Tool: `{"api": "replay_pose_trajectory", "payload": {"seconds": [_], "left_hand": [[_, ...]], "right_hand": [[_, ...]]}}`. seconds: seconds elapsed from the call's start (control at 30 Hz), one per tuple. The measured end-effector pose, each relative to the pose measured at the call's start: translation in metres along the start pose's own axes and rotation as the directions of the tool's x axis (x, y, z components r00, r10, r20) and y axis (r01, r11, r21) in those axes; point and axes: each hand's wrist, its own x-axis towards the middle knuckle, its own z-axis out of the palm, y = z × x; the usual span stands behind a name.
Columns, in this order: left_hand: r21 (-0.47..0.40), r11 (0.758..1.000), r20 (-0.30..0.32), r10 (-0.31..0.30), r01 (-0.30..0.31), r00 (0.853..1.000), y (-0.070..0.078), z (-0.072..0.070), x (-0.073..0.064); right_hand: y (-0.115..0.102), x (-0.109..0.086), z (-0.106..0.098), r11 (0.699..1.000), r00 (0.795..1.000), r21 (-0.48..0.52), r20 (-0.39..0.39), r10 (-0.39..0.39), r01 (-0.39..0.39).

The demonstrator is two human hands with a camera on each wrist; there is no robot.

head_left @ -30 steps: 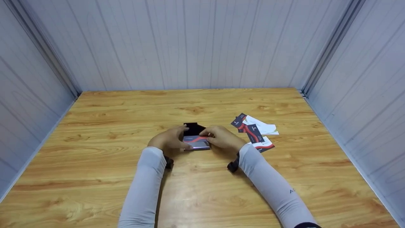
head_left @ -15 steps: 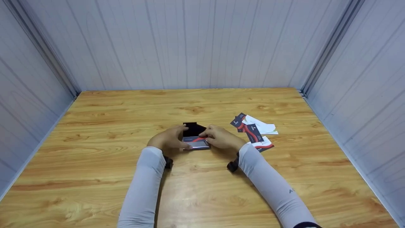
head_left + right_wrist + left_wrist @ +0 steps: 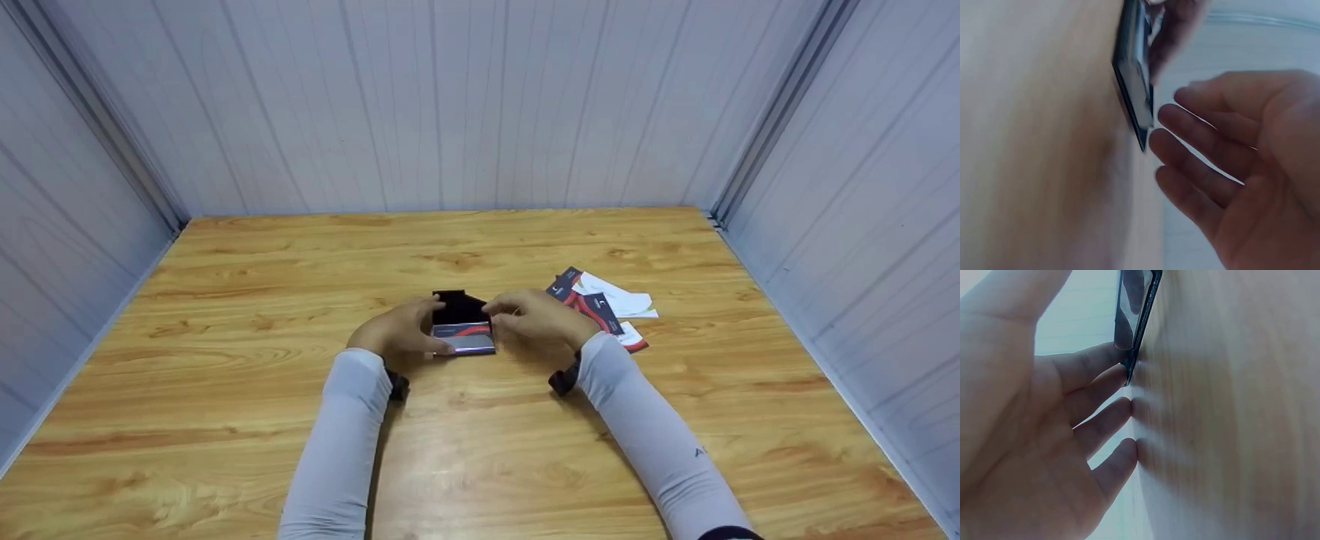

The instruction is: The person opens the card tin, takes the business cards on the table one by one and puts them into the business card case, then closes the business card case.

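Observation:
A business card case [image 3: 476,344] with a shiny metal front lies on the table with its black lid [image 3: 459,309] raised at the back. Inside it sits a dark business card [image 3: 465,330] with a red wave. My left hand [image 3: 396,327] holds the case's left end, thumb at the front and fingers behind by the lid. In the left wrist view, fingertips touch the corner of the case [image 3: 1130,318]. My right hand [image 3: 546,321] is just off the case's right end, with loosely bent fingers and nothing held. In the right wrist view its fingertips are beside the open case [image 3: 1135,93].
To the right lies a loose spread of dark business cards [image 3: 600,311] and white cards [image 3: 619,296], partly overlapped by the right hand in the head view. The wooden table [image 3: 262,300] ends at pale panel walls [image 3: 465,105] at the back and sides.
My right hand has let go of the card and drawn slightly right, away from the case. The card now sits lower in the case. The left hand has kept its hold.

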Motion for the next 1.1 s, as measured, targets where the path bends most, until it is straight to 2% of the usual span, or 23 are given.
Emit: {"api": "replay_pose_trajectory", "payload": {"seconds": [0.1, 0.23, 0.33, 0.5, 0.6, 0.77, 0.9, 0.97, 1.1], "left_hand": [[-0.007, 1.0, 0.001, 0.011, -0.011, 1.0, 0.0, 0.0, -0.001], [-0.011, 1.0, 0.0, 0.008, -0.008, 1.0, -0.001, 0.0, -0.002], [-0.011, 1.0, -0.003, 0.001, -0.001, 1.0, -0.002, 0.0, -0.002], [-0.013, 1.0, -0.001, 0.002, -0.002, 1.0, -0.002, 0.001, -0.002], [-0.014, 1.0, -0.003, -0.002, 0.002, 1.0, -0.002, 0.001, -0.001], [-0.016, 1.0, -0.003, -0.002, 0.002, 1.0, -0.002, 0.002, 0.0], [-0.026, 1.0, -0.007, -0.004, 0.004, 1.0, -0.002, 0.001, 0.0], [-0.032, 0.999, -0.007, -0.004, 0.004, 1.0, -0.001, 0.001, 0.0], [-0.039, 0.999, -0.002, -0.003, 0.003, 1.0, 0.0, 0.0, -0.001]], "right_hand": [[0.003, -0.006, -0.01, 0.998, 0.997, 0.041, -0.042, 0.057, -0.056], [0.009, -0.013, -0.023, 0.994, 0.992, 0.028, -0.071, 0.104, -0.102], [0.015, -0.017, -0.035, 0.986, 0.98, 0.004, -0.108, 0.166, -0.166], [0.033, -0.035, -0.058, 0.948, 0.933, -0.048, -0.198, 0.3, -0.315], [0.046, -0.05, -0.071, 0.921, 0.905, -0.065, -0.222, 0.363, -0.385], [0.065, -0.074, -0.085, 0.873, 0.859, -0.015, -0.186, 0.477, -0.488], [0.071, -0.088, -0.091, 0.84, 0.827, 0.023, -0.159, 0.539, -0.542], [0.072, -0.092, -0.092, 0.821, 0.81, 0.039, -0.144, 0.568, -0.569], [0.072, -0.091, -0.092, 0.785, 0.779, 0.007, -0.114, 0.616, -0.62]]}}
